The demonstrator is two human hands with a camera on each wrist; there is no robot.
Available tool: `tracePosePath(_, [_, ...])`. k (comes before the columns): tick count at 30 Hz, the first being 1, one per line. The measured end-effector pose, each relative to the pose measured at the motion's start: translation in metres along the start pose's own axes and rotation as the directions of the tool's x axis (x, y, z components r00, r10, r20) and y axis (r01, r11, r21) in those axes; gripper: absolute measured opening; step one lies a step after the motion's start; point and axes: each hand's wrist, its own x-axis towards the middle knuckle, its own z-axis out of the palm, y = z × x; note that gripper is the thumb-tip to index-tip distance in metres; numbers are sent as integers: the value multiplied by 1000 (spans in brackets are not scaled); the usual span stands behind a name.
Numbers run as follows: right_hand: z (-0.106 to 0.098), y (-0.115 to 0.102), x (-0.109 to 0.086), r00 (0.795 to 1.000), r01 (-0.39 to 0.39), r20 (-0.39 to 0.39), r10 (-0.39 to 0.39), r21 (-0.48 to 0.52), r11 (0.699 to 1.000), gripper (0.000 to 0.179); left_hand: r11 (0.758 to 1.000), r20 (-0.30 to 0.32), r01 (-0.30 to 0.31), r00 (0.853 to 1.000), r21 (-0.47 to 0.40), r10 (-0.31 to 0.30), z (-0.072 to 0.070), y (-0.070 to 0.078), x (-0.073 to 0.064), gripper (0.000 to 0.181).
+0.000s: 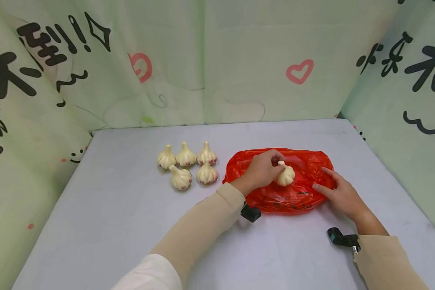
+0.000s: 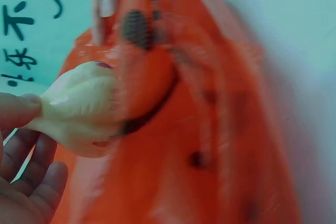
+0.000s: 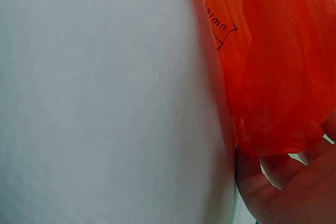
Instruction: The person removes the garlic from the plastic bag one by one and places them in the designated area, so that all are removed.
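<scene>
My left hand (image 1: 262, 169) pinches a garlic bulb (image 1: 286, 176) by its stem, over the crumpled red plastic bag (image 1: 239, 161). In the left wrist view the thumb and fingers hold that pale bulb (image 2: 79, 111) sideways, its rounded base against the red plastic. At the bag's right end, my right hand (image 1: 342, 195) touches the plastic with thumb and forefinger spread apart. The right wrist view shows its fingers (image 3: 262, 192) at the bag's edge (image 3: 273, 124), some tips hidden. Left of the bag stand several more garlic bulbs (image 1: 186, 156).
A white-covered table (image 1: 105, 201) lies beneath everything. Pale green curtains (image 1: 239, 60) with black lettering and red hearts enclose its back and sides. A black wrist camera (image 1: 251, 212) sits below my left wrist, another wrist camera (image 1: 338, 237) beside my right.
</scene>
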Motion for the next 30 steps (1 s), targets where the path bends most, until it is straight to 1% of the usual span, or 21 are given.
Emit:
tracePosePath(3, [0, 0, 0, 1000, 4, -2, -4, -1, 1000, 81, 999, 16, -34, 999, -11, 34, -13, 1, -4, 18])
tracePosePath(6, [0, -1, 0, 1000, 13, -5, -13, -2, 1000, 80, 998, 28, -61, 998, -28, 62, -26, 3, -7, 22])
tracePosePath(12, [-2, -2, 0, 1000, 24, -1, -24, 7, 1000, 80, 994, 27, -106, 994, -22, 106, -55, 7, -14, 26])
tracePosePath(17, [-3, -2, -1, 1000, 19, 3, -20, 17, 1000, 80, 994, 24, -107, 994, -19, 107, -76, 12, -18, 25])
tracePosePath(21, [-2, -1, 0, 1000, 10, 8, -10, 10, 1000, 80, 994, 17, -107, 994, 11, 106, -91, 14, -21, 23])
tracePosePath(25, [-1, -1, -1, 1000, 7, 6, -7, 10, 1000, 79, 996, 9, -83, 997, 38, 82, -104, 13, -24, 23])
tracePosePath(30, [-1, -1, -2, 1000, 14, 3, -14, 4, 1000, 79, 998, -21, -53, 998, 43, 54, -117, 10, -30, 17])
